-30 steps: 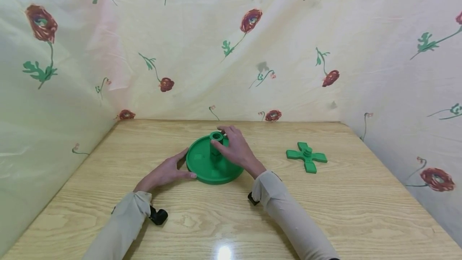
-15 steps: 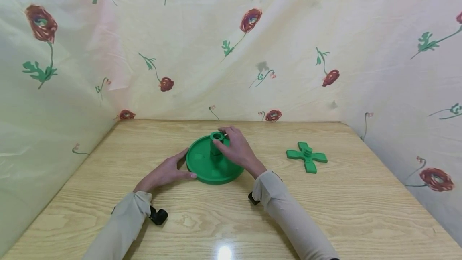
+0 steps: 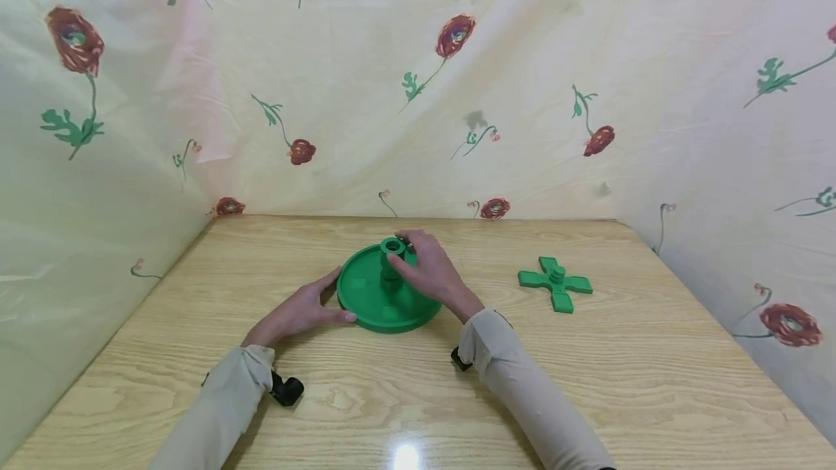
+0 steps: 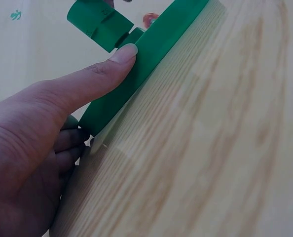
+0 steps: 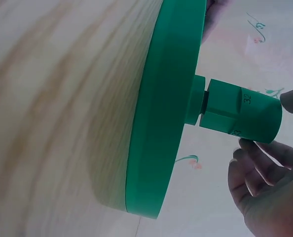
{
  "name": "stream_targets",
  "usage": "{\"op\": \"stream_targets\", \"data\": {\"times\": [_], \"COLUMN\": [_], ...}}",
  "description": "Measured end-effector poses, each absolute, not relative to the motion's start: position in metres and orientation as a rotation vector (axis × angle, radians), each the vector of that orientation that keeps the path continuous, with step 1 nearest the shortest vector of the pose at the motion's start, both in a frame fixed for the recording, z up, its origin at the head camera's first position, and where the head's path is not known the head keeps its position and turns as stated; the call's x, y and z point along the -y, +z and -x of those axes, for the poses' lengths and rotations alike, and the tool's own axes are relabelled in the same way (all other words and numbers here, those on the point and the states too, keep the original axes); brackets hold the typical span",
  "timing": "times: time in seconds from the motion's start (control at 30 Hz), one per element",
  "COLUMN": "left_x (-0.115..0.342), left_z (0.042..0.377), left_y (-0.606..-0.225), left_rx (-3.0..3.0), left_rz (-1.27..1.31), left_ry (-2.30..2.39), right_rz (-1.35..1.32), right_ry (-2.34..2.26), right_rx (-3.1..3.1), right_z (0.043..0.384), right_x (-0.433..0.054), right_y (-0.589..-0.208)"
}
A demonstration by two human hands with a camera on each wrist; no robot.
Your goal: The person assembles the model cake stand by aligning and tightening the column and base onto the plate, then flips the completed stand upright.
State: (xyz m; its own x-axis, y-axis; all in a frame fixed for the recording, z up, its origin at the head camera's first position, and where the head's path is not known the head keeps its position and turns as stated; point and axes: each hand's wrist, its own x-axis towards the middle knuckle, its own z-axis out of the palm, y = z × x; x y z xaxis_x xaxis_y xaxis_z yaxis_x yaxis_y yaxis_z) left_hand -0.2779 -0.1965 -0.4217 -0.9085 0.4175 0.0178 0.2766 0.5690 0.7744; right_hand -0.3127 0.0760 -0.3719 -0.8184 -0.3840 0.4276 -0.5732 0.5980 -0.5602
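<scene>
A round green base (image 3: 364, 303) with a raised rim lies flat on the table. My left hand (image 3: 304, 312) holds it at the left, thumb on the near rim and fingers round the far-left edge. Above its centre stands a green hollow cylinder (image 5: 245, 111) with a faceted lower part and numbers on its side. In the right wrist view a narrow neck shows between cylinder and base. My right hand (image 3: 429, 270) grips the cylinder near its top, thumb on the near side and fingers on the far side. The left wrist view shows my left thumb (image 4: 104, 74) pressed against the rim.
A green cross-shaped piece (image 3: 555, 283) with a ridged knob at its centre lies to the right on the wooden table (image 3: 366, 412). Flower-printed cloth (image 3: 366, 93) hangs behind the table and along both sides. Each wrist wears a small black camera (image 3: 287, 389).
My right thumb has shifted slightly rightward along the cylinder, whose faceted lower part looks turned a little. The left hand, the base and the cross-shaped piece stay in place.
</scene>
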Motion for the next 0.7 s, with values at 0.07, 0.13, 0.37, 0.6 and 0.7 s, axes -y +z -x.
{"op": "stream_targets", "data": {"times": [0.07,0.13,0.37,0.6,0.7], "left_x": [0.1965,0.1967,0.1971,0.1972,0.1971], "left_z": [0.2777,0.2779,0.2796,0.2799,0.2798], "left_y": [-0.4212,-0.4212,-0.4222,-0.4228,-0.4229], "left_rx": [-2.633,-2.639,-2.646,-2.647,-2.634], "left_rz": [-0.583,-0.594,-0.590,-0.580,-0.579], "left_ry": [1.255,1.247,1.230,1.226,1.245], "right_rz": [-0.788,-0.782,-0.817,-0.801,-0.794], "right_ry": [1.019,1.006,1.050,1.028,1.031], "right_rx": [2.575,2.581,2.541,2.547,2.556], "right_z": [0.3129,0.3130,0.3123,0.3146,0.3140], "right_x": [-0.0764,-0.0766,-0.0770,-0.0745,-0.0744], "right_y": [-0.3723,-0.3723,-0.3713,-0.3723,-0.3730]}}
